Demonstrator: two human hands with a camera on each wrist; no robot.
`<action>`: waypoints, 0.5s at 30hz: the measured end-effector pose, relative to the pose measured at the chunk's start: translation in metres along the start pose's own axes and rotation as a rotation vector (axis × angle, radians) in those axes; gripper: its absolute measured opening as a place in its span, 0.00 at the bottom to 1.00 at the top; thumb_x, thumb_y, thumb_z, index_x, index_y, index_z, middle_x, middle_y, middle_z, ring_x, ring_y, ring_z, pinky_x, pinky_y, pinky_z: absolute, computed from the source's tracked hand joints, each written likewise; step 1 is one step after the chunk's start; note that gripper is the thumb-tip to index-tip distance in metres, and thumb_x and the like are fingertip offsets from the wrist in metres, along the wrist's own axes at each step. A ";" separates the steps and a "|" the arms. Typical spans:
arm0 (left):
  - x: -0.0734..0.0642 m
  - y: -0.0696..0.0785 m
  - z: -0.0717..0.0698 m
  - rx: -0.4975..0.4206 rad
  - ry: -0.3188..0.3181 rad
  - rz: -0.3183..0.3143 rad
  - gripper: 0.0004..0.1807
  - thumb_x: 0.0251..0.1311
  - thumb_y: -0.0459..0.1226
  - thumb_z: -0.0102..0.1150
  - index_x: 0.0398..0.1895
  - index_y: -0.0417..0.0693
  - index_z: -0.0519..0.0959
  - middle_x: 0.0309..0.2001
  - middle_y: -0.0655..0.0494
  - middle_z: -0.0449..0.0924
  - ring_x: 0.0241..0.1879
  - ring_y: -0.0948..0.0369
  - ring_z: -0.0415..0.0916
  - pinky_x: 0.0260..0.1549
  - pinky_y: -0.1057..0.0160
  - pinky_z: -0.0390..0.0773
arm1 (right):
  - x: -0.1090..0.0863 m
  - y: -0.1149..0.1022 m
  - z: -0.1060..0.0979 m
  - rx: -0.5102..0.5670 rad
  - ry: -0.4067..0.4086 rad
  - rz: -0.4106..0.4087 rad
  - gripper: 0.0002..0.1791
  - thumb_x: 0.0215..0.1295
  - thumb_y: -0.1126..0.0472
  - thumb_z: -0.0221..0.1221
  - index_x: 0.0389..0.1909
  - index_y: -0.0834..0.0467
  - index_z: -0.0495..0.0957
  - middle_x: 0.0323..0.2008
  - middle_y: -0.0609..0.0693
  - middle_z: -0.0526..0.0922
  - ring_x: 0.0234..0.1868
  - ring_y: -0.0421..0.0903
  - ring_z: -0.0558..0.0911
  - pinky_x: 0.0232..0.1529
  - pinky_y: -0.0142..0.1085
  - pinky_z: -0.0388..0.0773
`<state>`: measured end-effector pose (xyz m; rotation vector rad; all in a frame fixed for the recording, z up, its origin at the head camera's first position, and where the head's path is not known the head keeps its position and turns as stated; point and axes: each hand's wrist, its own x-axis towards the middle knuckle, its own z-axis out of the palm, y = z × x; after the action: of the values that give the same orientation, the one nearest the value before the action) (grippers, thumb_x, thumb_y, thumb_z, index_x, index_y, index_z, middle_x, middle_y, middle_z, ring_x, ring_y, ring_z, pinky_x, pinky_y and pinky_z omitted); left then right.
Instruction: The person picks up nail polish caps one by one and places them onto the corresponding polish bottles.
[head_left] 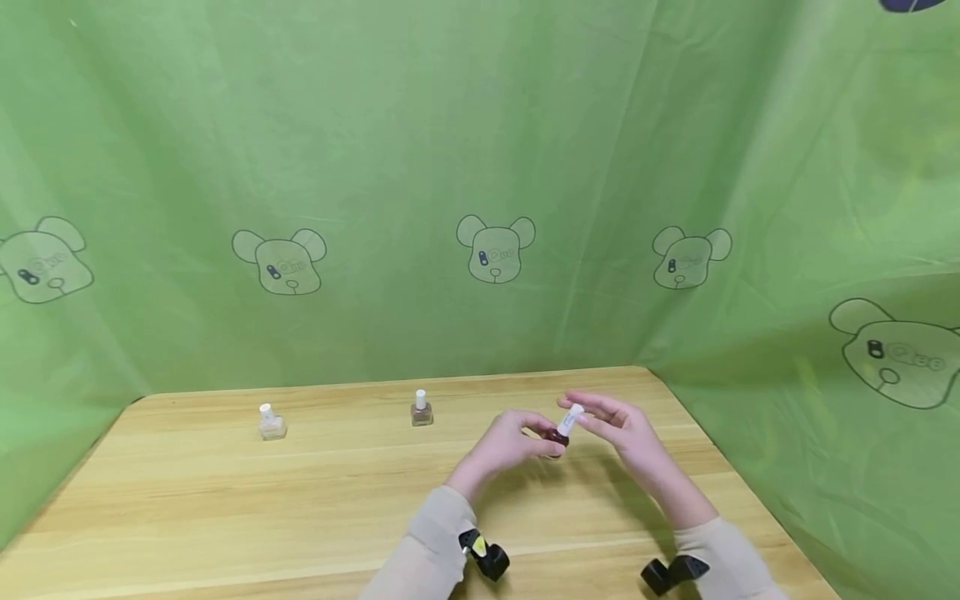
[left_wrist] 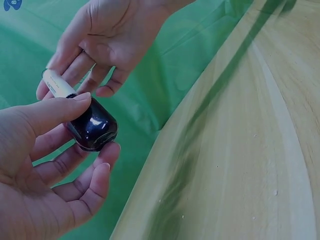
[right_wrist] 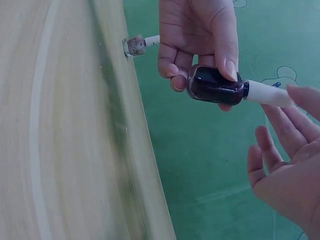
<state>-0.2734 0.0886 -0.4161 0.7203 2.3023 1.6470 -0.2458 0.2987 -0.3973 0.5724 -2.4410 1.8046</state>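
Observation:
A dark nail polish bottle (head_left: pixel 557 437) with a white cap (head_left: pixel 572 417) is held tilted above the right part of the table. My left hand (head_left: pixel 507 442) grips its glass body between thumb and fingers. From the other side, my right hand (head_left: pixel 630 429) pinches the end of the cap with thumb and fingertips, its other fingers spread loosely. In the left wrist view the glossy body (left_wrist: pixel 96 125) faces the camera. The right wrist view has the cap (right_wrist: pixel 266 94) closed against the bottle's neck.
A clear nail polish bottle (head_left: pixel 272 427) stands at the left of the wooden table (head_left: pixel 300 500). Another, brownish-pink bottle (head_left: pixel 422 413) is near the middle of the back edge. Green curtain (head_left: pixel 405 167) with bear faces surrounds the back and sides.

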 end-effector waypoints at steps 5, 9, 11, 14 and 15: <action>-0.001 0.000 0.001 -0.010 -0.010 0.000 0.10 0.52 0.41 0.72 0.38 0.50 0.86 0.36 0.61 0.85 0.38 0.64 0.77 0.33 0.70 0.78 | 0.000 0.000 0.000 -0.015 0.023 0.025 0.22 0.68 0.59 0.58 0.59 0.67 0.73 0.49 0.40 0.86 0.52 0.34 0.82 0.56 0.24 0.69; -0.001 0.003 0.002 -0.020 -0.024 -0.010 0.10 0.52 0.40 0.72 0.38 0.51 0.86 0.37 0.61 0.86 0.35 0.67 0.77 0.33 0.70 0.78 | 0.000 0.000 0.003 0.018 0.099 0.040 0.18 0.65 0.62 0.62 0.51 0.69 0.76 0.41 0.37 0.88 0.46 0.33 0.84 0.52 0.25 0.73; -0.001 0.003 0.003 -0.024 -0.029 -0.011 0.10 0.52 0.40 0.72 0.38 0.50 0.86 0.37 0.61 0.87 0.34 0.69 0.77 0.33 0.70 0.78 | 0.000 -0.001 0.006 0.047 0.149 0.049 0.11 0.62 0.64 0.63 0.44 0.65 0.79 0.37 0.36 0.88 0.43 0.33 0.84 0.49 0.25 0.76; -0.002 0.003 0.005 -0.017 -0.028 0.001 0.10 0.51 0.39 0.72 0.37 0.50 0.86 0.36 0.60 0.87 0.33 0.69 0.78 0.33 0.70 0.78 | 0.001 -0.002 0.011 0.071 0.226 0.069 0.05 0.59 0.67 0.65 0.33 0.58 0.78 0.31 0.34 0.85 0.37 0.33 0.82 0.44 0.26 0.77; -0.002 0.003 0.005 -0.013 -0.026 0.005 0.10 0.51 0.39 0.72 0.37 0.50 0.86 0.36 0.60 0.87 0.33 0.69 0.78 0.33 0.70 0.78 | 0.001 -0.003 0.012 0.072 0.248 0.076 0.06 0.58 0.68 0.66 0.31 0.56 0.78 0.29 0.34 0.84 0.35 0.34 0.81 0.43 0.26 0.76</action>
<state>-0.2687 0.0931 -0.4153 0.7412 2.2717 1.6437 -0.2434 0.2867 -0.3984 0.2441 -2.2708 1.8705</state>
